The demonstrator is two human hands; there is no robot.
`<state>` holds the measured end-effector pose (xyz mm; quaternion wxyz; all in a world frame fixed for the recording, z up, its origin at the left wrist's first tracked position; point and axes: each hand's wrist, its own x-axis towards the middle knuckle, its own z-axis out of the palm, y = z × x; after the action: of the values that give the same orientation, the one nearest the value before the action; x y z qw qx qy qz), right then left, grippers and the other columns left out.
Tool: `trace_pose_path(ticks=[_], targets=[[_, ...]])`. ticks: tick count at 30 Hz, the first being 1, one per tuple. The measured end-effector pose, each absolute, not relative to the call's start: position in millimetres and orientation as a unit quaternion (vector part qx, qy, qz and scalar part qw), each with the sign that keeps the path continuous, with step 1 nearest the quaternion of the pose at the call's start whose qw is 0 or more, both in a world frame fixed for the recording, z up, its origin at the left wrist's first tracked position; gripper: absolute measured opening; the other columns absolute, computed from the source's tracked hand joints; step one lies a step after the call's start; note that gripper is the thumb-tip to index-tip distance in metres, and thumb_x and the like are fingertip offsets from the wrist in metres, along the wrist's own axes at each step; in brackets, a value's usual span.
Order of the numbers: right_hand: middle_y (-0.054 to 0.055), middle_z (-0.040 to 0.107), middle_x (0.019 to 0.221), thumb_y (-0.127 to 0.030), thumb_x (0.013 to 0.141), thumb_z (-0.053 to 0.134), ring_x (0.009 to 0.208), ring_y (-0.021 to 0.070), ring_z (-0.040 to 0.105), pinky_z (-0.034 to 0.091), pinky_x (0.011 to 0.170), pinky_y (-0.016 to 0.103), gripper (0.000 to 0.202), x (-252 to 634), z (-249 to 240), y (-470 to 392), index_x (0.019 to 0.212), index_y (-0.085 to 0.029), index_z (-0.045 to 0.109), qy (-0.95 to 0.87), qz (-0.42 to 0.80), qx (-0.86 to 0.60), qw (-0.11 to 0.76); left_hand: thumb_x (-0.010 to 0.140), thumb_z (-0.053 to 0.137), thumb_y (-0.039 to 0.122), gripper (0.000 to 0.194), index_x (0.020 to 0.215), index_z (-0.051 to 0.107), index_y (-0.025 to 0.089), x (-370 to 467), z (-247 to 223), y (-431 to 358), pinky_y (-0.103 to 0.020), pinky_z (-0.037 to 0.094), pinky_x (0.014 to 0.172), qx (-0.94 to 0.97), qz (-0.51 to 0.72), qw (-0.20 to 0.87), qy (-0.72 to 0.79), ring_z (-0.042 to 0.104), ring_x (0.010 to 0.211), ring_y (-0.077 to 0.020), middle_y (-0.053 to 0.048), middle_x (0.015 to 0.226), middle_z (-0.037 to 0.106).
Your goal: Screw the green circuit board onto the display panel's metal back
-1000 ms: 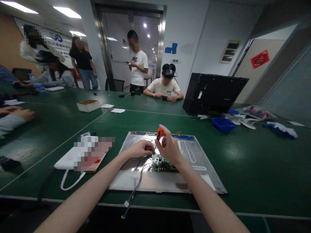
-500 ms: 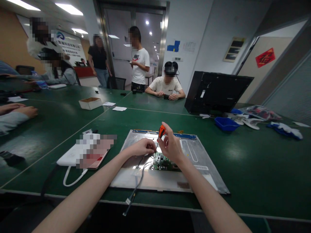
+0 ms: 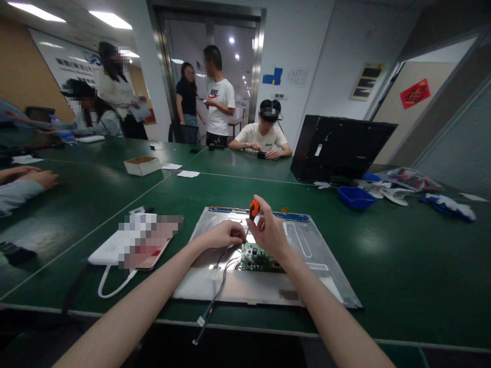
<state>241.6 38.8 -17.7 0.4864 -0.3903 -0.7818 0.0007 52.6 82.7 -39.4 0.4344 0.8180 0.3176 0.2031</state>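
My right hand (image 3: 270, 230) is closed around the orange and black handle of a screwdriver (image 3: 254, 208), whose thin shaft points down to the upper left corner of a green circuit board (image 3: 256, 257). At that same corner my left hand (image 3: 229, 234) has its fingers pinched together; whatever they hold is hidden. The board lies on a flat silver metal display panel (image 3: 230, 294) with a blue strip (image 3: 297, 217) along its far edge. Dark cables (image 3: 219, 296) run from beside the board over the panel's near edge, with their connectors hanging loose.
Left of the panel lie a white power bank (image 3: 111, 245) and a pink phone (image 3: 164, 250) with a white cable (image 3: 105, 286). A black monitor (image 3: 341, 148), a blue tray (image 3: 356, 198) and gloves (image 3: 448, 206) stand right. A small box (image 3: 141, 165) is farther back. Several people are around the table.
Both my hands and the screwdriver stay at the board's corner almost unmoved. In the background, two standing people have shifted to the right.
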Motion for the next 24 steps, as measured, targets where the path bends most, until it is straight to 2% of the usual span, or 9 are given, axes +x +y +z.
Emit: trace_pose_path(ticks=[7, 11, 15, 19, 24], targets=[[-0.008, 0.050, 0.060, -0.024, 0.092, 0.052, 0.045, 0.0105, 0.048, 0.035, 0.048, 0.023, 0.058, 240.9, -18.4, 38.9, 0.145, -0.020, 0.031, -0.781, -0.003, -0.388, 0.489, 0.073, 0.063, 0.013, 0.006, 0.078, 0.067, 0.014, 53.3, -38.6, 81.8, -0.023, 0.045, 0.064, 0.812, 0.209, 0.448, 0.311, 0.055, 0.062, -0.0129, 0.001, 0.067, 0.062], [-0.008, 0.052, 0.062, -0.029, 0.093, 0.056, 0.045, 0.0099, 0.048, 0.036, 0.047, 0.023, 0.058, 241.1, -18.9, 39.8, 0.145, -0.021, 0.032, -0.779, -0.007, -0.385, 0.495, 0.074, 0.063, 0.013, 0.005, 0.077, 0.067, 0.014, 53.1, -40.1, 82.4, -0.023, 0.045, 0.063, 0.810, 0.207, 0.446, 0.321, 0.056, 0.062, -0.0128, 0.001, 0.067, 0.062], [-0.003, 0.059, 0.079, -0.031, 0.093, 0.056, 0.047, 0.0076, 0.047, 0.042, 0.050, 0.023, 0.053, 241.3, -18.3, 40.9, 0.142, -0.025, 0.038, -0.777, -0.016, -0.374, 0.506, 0.074, 0.062, 0.011, 0.007, 0.078, 0.067, 0.013, 53.3, -39.6, 81.6, -0.023, 0.045, 0.064, 0.811, 0.211, 0.441, 0.321, 0.056, 0.063, -0.0131, 0.000, 0.069, 0.063], [0.001, 0.059, 0.093, -0.030, 0.092, 0.057, 0.052, 0.0079, 0.049, 0.044, 0.051, 0.024, 0.053, 241.3, -17.4, 42.0, 0.142, -0.026, 0.038, -0.773, -0.024, -0.371, 0.513, 0.073, 0.063, 0.011, 0.006, 0.078, 0.067, 0.013, 53.5, -36.3, 80.8, -0.024, 0.045, 0.064, 0.815, 0.208, 0.437, 0.318, 0.057, 0.064, -0.0137, 0.000, 0.069, 0.063], [0.000, 0.061, 0.087, -0.022, 0.090, 0.056, 0.050, 0.0084, 0.048, 0.045, 0.053, 0.025, 0.060, 240.3, -15.9, 40.8, 0.146, -0.024, 0.034, -0.772, -0.011, -0.379, 0.509, 0.073, 0.064, 0.011, 0.006, 0.077, 0.068, 0.014, 53.4, -34.9, 80.4, -0.024, 0.045, 0.067, 0.817, 0.208, 0.436, 0.314, 0.058, 0.067, -0.0140, 0.000, 0.069, 0.064]])
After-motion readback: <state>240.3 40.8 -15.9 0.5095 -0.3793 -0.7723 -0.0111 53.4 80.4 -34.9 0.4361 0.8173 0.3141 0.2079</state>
